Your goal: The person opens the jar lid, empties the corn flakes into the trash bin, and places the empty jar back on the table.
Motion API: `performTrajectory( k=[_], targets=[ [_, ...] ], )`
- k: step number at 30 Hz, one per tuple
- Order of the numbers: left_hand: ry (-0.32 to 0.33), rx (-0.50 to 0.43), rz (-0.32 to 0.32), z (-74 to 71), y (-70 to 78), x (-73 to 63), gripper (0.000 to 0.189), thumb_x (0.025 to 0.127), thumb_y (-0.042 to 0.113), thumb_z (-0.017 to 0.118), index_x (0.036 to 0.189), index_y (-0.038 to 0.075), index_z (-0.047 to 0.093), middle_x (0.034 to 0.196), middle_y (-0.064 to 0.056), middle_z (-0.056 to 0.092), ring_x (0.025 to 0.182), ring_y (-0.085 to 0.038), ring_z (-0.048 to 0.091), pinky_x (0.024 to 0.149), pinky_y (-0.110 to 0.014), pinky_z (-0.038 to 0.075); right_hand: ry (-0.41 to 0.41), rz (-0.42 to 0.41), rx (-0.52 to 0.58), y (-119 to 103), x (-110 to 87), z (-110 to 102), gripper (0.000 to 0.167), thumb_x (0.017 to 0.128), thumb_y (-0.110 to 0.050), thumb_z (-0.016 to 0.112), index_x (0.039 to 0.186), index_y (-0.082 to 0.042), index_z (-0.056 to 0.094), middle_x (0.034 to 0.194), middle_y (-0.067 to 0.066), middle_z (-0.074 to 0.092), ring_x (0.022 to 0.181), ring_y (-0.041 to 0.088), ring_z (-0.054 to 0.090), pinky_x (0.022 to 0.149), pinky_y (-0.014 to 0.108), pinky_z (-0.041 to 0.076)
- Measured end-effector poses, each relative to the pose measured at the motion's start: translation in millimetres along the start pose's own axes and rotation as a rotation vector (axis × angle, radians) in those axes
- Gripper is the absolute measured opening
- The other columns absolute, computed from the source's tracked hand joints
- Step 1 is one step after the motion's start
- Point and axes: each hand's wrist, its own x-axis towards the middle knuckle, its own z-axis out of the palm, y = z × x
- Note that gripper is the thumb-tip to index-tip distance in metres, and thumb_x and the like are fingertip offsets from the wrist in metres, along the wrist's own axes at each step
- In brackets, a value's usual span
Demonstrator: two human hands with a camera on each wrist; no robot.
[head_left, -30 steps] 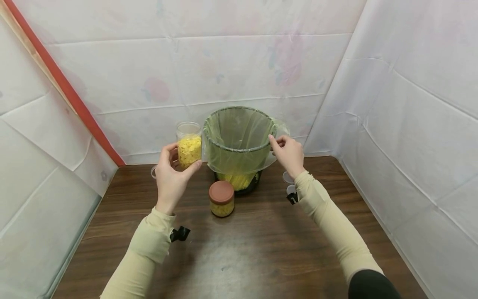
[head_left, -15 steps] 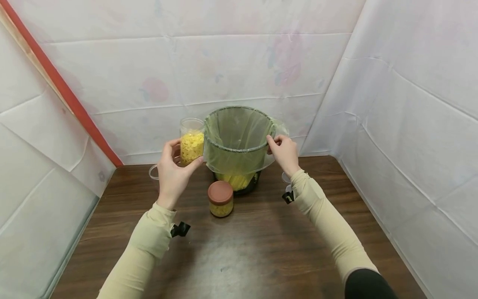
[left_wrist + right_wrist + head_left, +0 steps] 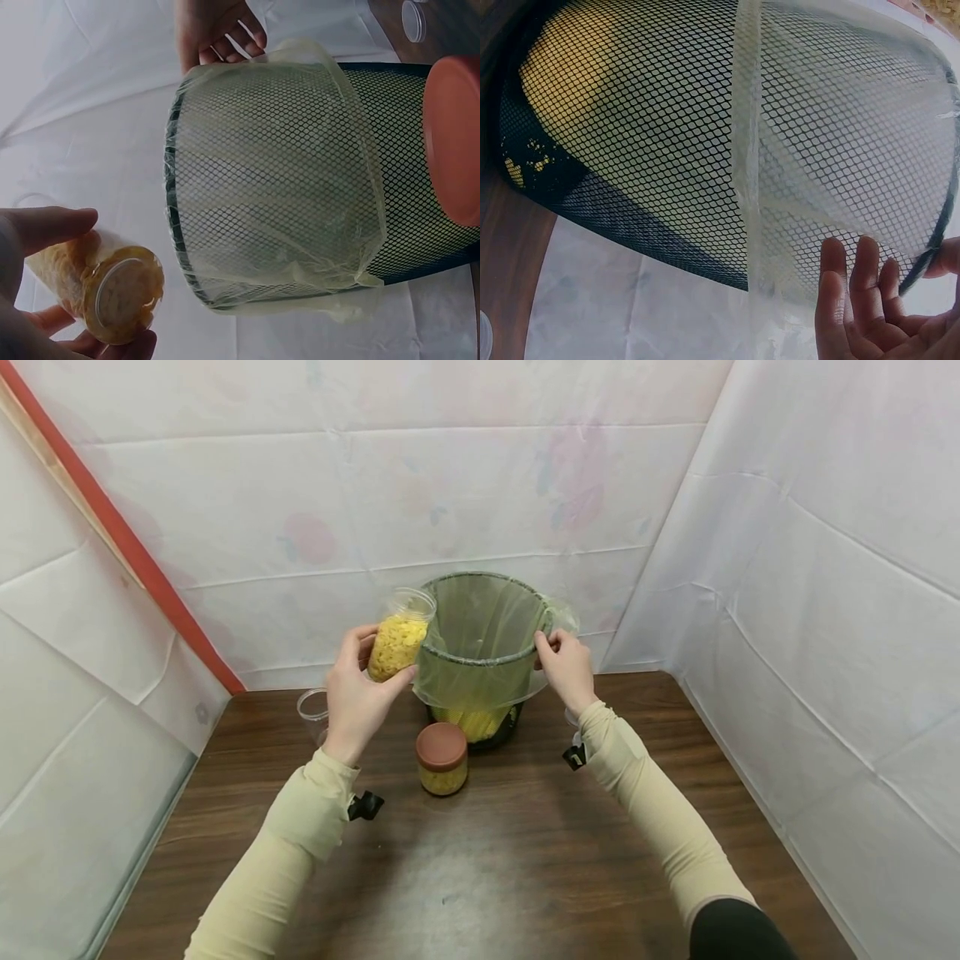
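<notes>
My left hand [image 3: 358, 687] grips an open clear jar of yellow flakes [image 3: 399, 642], tilted with its mouth toward the rim of a black mesh bin [image 3: 480, 681]. The bin is lined with a pale green bag [image 3: 480, 618]. My right hand [image 3: 564, 664] pinches the bin's rim and bag edge on the right side. In the left wrist view the jar [image 3: 112, 289] sits low left of the bin [image 3: 300, 172]. In the right wrist view my fingers [image 3: 859, 289] lie against the bin's mesh wall [image 3: 630, 150].
A shut jar with a brown lid [image 3: 442, 758] stands on the brown table [image 3: 487, 860] in front of the bin. An empty clear container [image 3: 311, 706] stands behind my left wrist. White sheets wall in the table on three sides.
My left hand has lifted the jar a little to the right and tipped it toward the bin's rim. My right hand has kept its hold on the rim.
</notes>
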Motion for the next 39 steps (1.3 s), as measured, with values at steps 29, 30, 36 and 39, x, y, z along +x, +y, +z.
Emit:
performTrajectory(
  k=[29,30,36,39],
  targets=[
    [0.014,0.069,0.036,4.3,4.2,15.6,0.056,0.068,0.018,0.084,0.116,0.008,0.057,0.105,-0.012,0.067,0.091,-0.023,0.063,0.073,-0.036,0.049,0.064,0.004,-0.049,-4,-3.2,12,0.034,0.096,-0.039,0.035,0.075,-0.014,0.043,0.067,0.005,0.053,0.056,0.024,0.046,0.054,0.032,0.034],
    [0.014,0.071,0.041,4.2,4.4,16.0,0.056,0.068,0.019,0.084,0.116,0.009,0.057,0.105,-0.012,0.067,0.091,-0.022,0.062,0.072,-0.035,0.048,0.065,0.005,-0.050,-4,-3.0,13,0.034,0.096,-0.039,0.035,0.074,-0.014,0.043,0.066,0.005,0.052,0.056,0.024,0.046,0.055,0.032,0.034],
    [0.018,0.060,0.078,4.4,4.6,19.3,0.053,0.069,0.021,0.084,0.116,0.011,0.062,0.108,-0.008,0.065,0.091,-0.019,0.058,0.074,-0.030,0.043,0.075,-0.001,-0.041,-5,-2.3,14,0.033,0.096,-0.038,0.035,0.074,-0.014,0.041,0.066,0.005,0.050,0.055,0.024,0.044,0.054,0.032,0.033],
    [0.026,0.067,0.087,4.6,4.3,20.0,0.052,0.069,0.021,0.083,0.116,0.011,0.064,0.108,-0.008,0.065,0.092,-0.020,0.057,0.077,-0.031,0.042,0.065,-0.009,-0.032,-4,-2.5,16,0.033,0.097,-0.037,0.035,0.074,-0.013,0.041,0.066,0.005,0.049,0.054,0.024,0.043,0.053,0.032,0.032]
  ],
)
